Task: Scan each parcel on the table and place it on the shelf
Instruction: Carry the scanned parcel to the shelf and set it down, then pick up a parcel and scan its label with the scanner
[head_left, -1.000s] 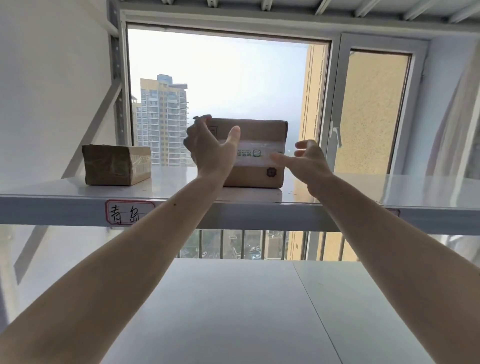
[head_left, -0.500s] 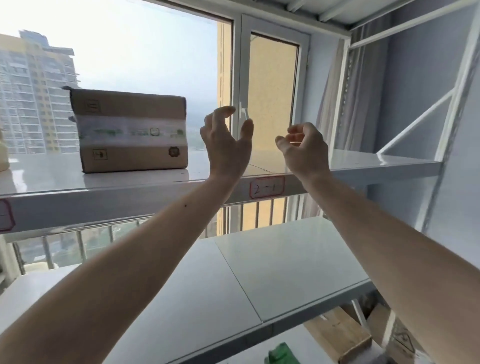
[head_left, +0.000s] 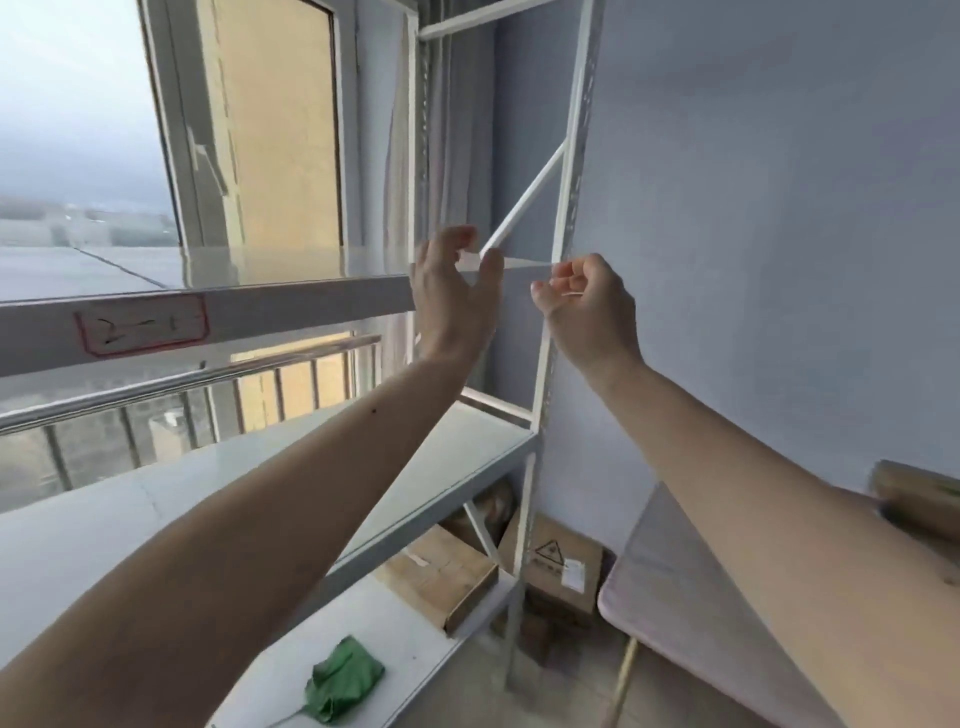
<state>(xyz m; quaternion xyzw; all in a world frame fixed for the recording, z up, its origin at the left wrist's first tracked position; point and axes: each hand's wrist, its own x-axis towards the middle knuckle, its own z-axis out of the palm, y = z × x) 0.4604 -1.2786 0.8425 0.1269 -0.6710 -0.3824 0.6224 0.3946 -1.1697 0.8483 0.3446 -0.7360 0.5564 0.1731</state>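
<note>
Soft, overcast daylight enters through the window (head_left: 104, 156) at left, flat and bluish, leaving the wall (head_left: 779, 208) at right evenly lit and without hard shadows. The glossy shelf (head_left: 260, 312) catches pale glare along its top surface. Motion blur softens the whole frame, most at the raised left hand (head_left: 457, 291) and a brown parcel (head_left: 914, 499) at the right edge. Wide-angle distortion bends the shelf uprights and stretches both forearms toward the lower corners.

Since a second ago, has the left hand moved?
Yes. The left hand has slid right along the upper shelf, away from the box it set down, past the red-bordered label, to the shelf's right end.
</note>
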